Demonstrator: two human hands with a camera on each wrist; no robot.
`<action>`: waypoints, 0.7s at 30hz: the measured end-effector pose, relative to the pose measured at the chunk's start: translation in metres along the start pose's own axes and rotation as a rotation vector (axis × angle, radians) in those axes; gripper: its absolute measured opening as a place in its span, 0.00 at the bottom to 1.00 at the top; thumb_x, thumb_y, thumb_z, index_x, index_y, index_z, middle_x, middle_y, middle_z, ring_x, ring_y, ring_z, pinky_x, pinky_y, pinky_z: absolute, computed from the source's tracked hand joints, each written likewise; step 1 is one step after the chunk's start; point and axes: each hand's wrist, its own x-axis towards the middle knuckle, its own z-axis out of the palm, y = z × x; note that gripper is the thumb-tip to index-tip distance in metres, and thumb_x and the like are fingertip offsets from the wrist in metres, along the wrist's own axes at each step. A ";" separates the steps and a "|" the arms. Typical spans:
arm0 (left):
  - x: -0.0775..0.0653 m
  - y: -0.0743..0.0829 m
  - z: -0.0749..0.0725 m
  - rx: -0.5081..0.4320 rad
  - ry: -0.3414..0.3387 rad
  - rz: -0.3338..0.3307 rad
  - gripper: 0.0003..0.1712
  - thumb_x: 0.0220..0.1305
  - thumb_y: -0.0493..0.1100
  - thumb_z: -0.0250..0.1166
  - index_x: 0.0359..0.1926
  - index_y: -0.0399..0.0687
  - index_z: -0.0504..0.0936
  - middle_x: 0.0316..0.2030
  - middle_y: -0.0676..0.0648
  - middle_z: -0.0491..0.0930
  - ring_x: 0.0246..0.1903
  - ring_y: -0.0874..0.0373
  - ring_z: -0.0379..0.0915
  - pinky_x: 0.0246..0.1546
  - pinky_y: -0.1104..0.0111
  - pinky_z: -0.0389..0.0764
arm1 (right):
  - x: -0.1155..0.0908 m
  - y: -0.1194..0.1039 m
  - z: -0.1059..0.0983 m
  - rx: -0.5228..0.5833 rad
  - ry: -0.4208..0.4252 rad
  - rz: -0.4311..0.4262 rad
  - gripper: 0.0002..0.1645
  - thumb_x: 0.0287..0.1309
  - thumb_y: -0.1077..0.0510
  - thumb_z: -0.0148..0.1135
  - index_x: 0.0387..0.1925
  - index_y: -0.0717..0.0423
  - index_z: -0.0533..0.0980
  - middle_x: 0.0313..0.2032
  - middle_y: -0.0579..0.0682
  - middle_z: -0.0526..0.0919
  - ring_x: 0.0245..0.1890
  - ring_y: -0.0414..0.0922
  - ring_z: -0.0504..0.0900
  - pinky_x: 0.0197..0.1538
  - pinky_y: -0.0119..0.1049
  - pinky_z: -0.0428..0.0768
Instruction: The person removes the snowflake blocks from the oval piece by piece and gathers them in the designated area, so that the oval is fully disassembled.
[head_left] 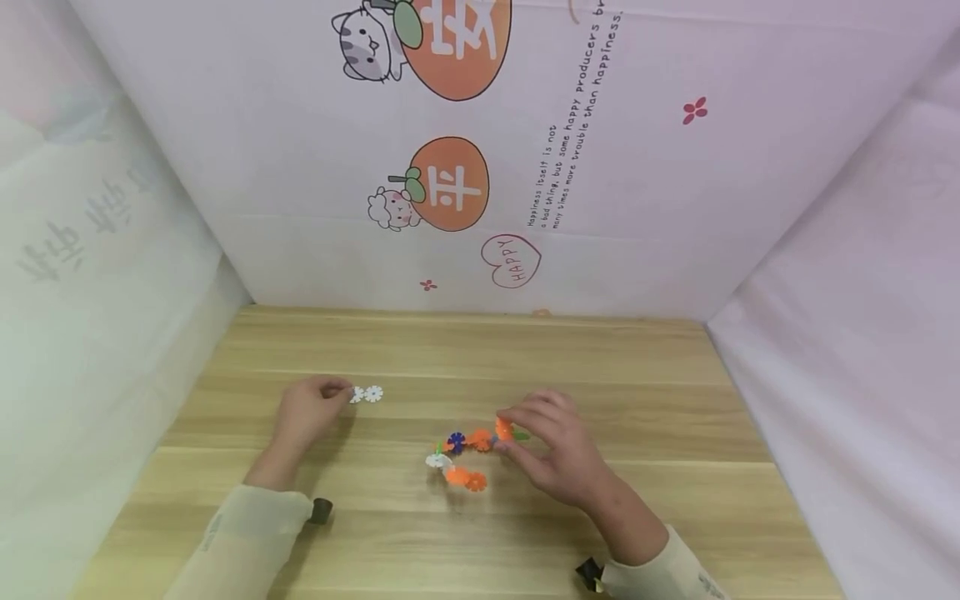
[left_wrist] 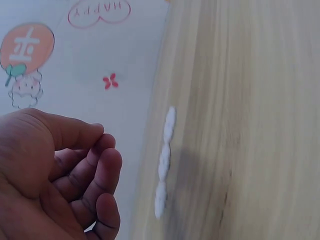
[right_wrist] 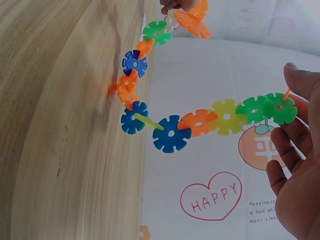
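Observation:
My right hand (head_left: 558, 450) pinches the end of a chain of slotted plastic flower discs (head_left: 480, 439) above the wooden table. In the right wrist view, an orange disc edge (right_wrist: 286, 95) shows by the thumb, beside green discs (right_wrist: 255, 110). From there the chain (right_wrist: 171, 133) runs through yellow, orange and blue discs, then curves back to white and orange ones. My left hand (head_left: 311, 408) is beside a short row of white discs (head_left: 373, 393). In the left wrist view, its fingers bend loosely with nothing visible between them, and the white row (left_wrist: 164, 160) lies apart on the table.
A wooden tabletop (head_left: 360, 525) lies under both hands. Behind it rises a white printed cloth (head_left: 630, 250), with more white cloth at the left side (head_left: 97, 317) and right side (head_left: 840, 333). Black objects sit at both sleeve cuffs.

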 end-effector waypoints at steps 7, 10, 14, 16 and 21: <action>-0.011 0.030 0.014 -0.045 -0.039 0.115 0.14 0.71 0.50 0.68 0.46 0.46 0.89 0.39 0.49 0.89 0.40 0.52 0.84 0.42 0.57 0.85 | 0.000 0.000 0.001 0.002 0.001 0.010 0.19 0.62 0.49 0.74 0.51 0.54 0.86 0.47 0.45 0.89 0.48 0.46 0.80 0.56 0.44 0.73; -0.017 0.047 0.020 -0.080 -0.074 0.170 0.13 0.72 0.50 0.67 0.46 0.47 0.89 0.37 0.51 0.88 0.39 0.54 0.83 0.41 0.57 0.85 | 0.001 0.000 0.002 0.001 -0.001 0.015 0.19 0.61 0.49 0.75 0.50 0.53 0.86 0.46 0.45 0.89 0.48 0.46 0.80 0.56 0.45 0.73; -0.025 0.069 0.031 -0.132 -0.136 0.226 0.10 0.72 0.50 0.67 0.45 0.50 0.89 0.36 0.53 0.87 0.36 0.57 0.81 0.38 0.62 0.84 | 0.002 -0.001 0.004 -0.005 0.002 0.013 0.20 0.59 0.49 0.76 0.50 0.53 0.86 0.46 0.45 0.89 0.48 0.46 0.81 0.56 0.46 0.74; -0.029 0.078 0.036 -0.170 -0.178 0.244 0.09 0.72 0.49 0.67 0.44 0.51 0.89 0.36 0.53 0.87 0.35 0.56 0.81 0.37 0.64 0.84 | 0.003 -0.001 0.005 -0.009 -0.001 0.012 0.20 0.60 0.48 0.76 0.49 0.52 0.86 0.46 0.45 0.89 0.49 0.46 0.81 0.56 0.46 0.74; -0.042 0.100 0.044 -0.263 -0.288 0.284 0.09 0.73 0.51 0.67 0.43 0.54 0.89 0.34 0.52 0.86 0.35 0.53 0.82 0.35 0.64 0.84 | 0.006 -0.002 0.007 -0.013 -0.017 0.008 0.21 0.61 0.44 0.74 0.49 0.51 0.86 0.46 0.44 0.89 0.50 0.46 0.81 0.57 0.46 0.74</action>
